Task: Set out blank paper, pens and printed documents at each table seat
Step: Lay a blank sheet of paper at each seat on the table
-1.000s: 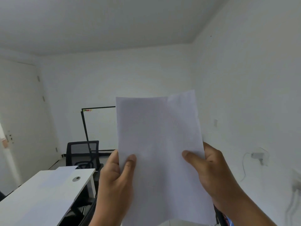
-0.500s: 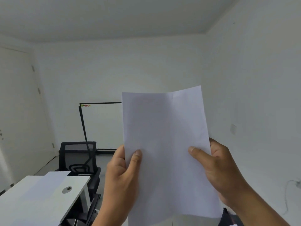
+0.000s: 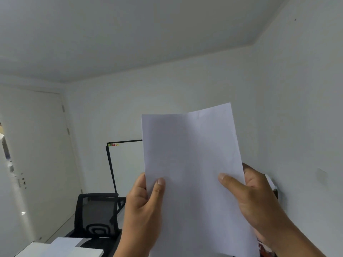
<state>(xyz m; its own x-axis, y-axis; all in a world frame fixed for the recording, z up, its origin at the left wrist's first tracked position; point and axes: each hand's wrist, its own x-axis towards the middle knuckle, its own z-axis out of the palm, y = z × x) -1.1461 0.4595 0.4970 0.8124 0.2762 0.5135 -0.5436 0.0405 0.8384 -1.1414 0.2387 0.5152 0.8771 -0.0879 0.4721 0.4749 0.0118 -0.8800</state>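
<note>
White paper [image 3: 193, 173], gripped by two hands.

Paper [image 3: 193, 173] before whiteboard [image 3: 126, 164]; chair [image 3: 96, 216] apparently behind table [image 3: 55, 250]

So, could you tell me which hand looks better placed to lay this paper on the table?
Probably the left hand: its grip is on the paper nearest the table at lower left; the right hand is farther.
</note>
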